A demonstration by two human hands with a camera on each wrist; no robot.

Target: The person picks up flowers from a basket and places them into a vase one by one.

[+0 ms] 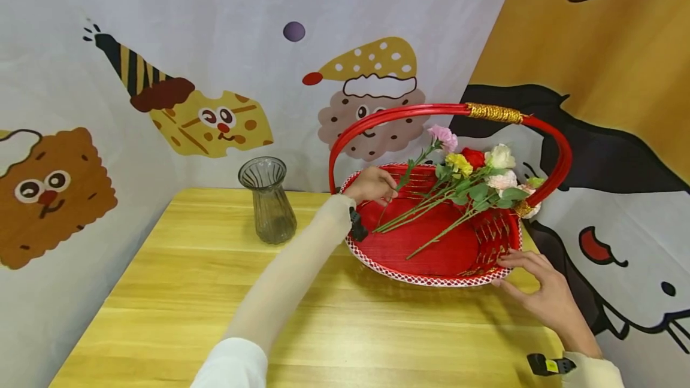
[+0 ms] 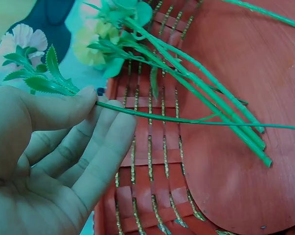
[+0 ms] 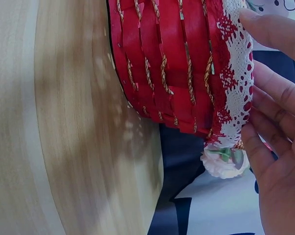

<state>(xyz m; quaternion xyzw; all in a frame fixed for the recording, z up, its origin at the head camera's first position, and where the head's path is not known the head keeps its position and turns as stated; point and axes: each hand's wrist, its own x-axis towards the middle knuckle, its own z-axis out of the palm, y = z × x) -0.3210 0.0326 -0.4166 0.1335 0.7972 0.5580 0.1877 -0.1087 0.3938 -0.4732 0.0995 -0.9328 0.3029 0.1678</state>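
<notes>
My left hand [image 1: 373,187] pinches the thin green stem of a pink carnation [image 1: 443,138] between thumb and fingertips. It is over the left inside of a red woven basket [image 1: 431,283]; the left wrist view shows the carnation's stem [image 2: 157,117] crossing above other stems. Several artificial flowers lie in the basket, their heads toward its right side: a yellow flower [image 1: 459,164], a red rose [image 1: 474,158], a white rose [image 1: 500,157] and pale pink blooms [image 1: 502,180]. My right hand [image 1: 544,289] holds the basket's lace-trimmed rim [image 3: 238,73] at the near right, fingers over the edge, thumb outside.
A ribbed, smoky glass vase [image 1: 272,202] stands upright on the wooden table [image 1: 178,292], left of the basket. The basket's tall red handle [image 1: 399,114], wrapped in gold at the top, arches over the flowers. A cartoon-printed curtain [image 1: 215,29] hangs close behind the table.
</notes>
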